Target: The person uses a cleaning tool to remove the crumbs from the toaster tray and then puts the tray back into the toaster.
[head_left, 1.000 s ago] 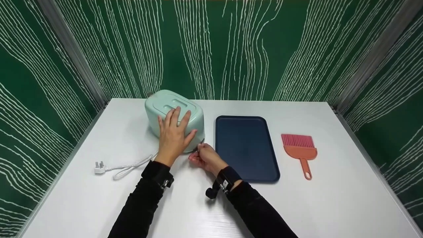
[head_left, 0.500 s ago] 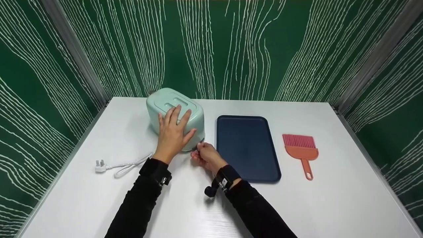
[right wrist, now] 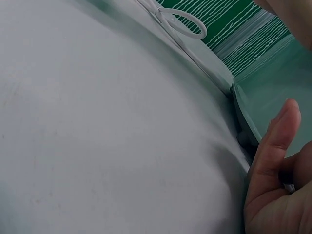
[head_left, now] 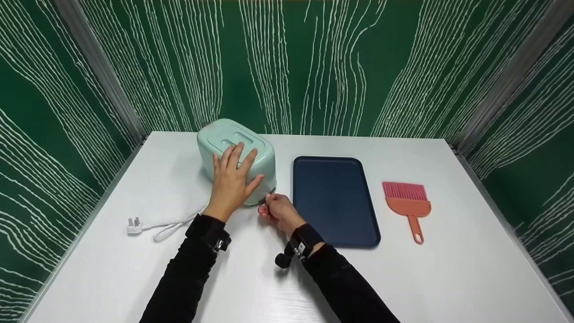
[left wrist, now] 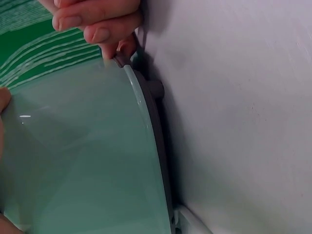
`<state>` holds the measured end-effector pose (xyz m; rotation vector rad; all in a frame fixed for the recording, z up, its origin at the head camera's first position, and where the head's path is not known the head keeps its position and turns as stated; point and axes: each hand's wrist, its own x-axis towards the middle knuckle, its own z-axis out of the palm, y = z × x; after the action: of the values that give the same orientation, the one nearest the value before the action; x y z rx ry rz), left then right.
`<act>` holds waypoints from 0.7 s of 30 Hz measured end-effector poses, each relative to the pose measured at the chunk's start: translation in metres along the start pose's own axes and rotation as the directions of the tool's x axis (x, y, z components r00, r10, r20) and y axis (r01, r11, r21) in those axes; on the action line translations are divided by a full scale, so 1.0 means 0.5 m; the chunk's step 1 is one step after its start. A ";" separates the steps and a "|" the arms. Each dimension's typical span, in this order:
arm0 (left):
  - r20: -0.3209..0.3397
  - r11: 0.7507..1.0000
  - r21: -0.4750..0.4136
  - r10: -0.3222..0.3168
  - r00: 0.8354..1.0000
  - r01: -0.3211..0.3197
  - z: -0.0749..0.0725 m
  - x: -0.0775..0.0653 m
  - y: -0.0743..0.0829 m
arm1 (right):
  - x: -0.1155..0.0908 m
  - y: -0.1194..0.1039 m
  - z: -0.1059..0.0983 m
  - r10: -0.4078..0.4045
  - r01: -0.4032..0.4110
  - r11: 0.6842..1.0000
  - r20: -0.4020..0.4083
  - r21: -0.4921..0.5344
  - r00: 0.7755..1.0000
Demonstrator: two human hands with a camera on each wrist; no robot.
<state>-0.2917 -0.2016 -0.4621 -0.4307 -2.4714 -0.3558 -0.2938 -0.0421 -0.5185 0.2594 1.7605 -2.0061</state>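
as the head view shows, a glossy, round-cornered mint toaster stands toward the table's back left, the left hand spread against it. from the left wrist, the right hand pinches a dark piece at the base; from the right wrist, a smooth side.

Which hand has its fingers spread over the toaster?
The left hand, with fingers spread over the near side and top of the toaster. The right hand sits lower, its fingers curled at the toaster's bottom edge.
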 end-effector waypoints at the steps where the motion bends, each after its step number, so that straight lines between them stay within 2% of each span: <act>1: -0.003 1.000 -0.001 0.000 1.000 0.000 0.000 0.000 0.000 | 0.000 0.000 0.000 -0.001 0.001 1.000 0.000 -0.007 1.000; 17: -0.026 1.000 -0.026 0.006 1.000 -0.007 -0.003 -0.003 -0.002 | -0.011 0.004 0.002 -0.024 0.024 1.000 -0.039 -0.008 0.999; 21: -0.011 1.000 -0.023 0.003 1.000 -0.003 -0.003 -0.002 -0.001 | -0.015 0.001 0.000 -0.033 0.032 0.999 -0.032 -0.029 0.999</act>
<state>-0.2905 -0.2029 -0.4614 -0.4409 -2.4580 -0.3852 -0.2868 -0.0403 -0.5159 0.2573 1.8230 -2.0085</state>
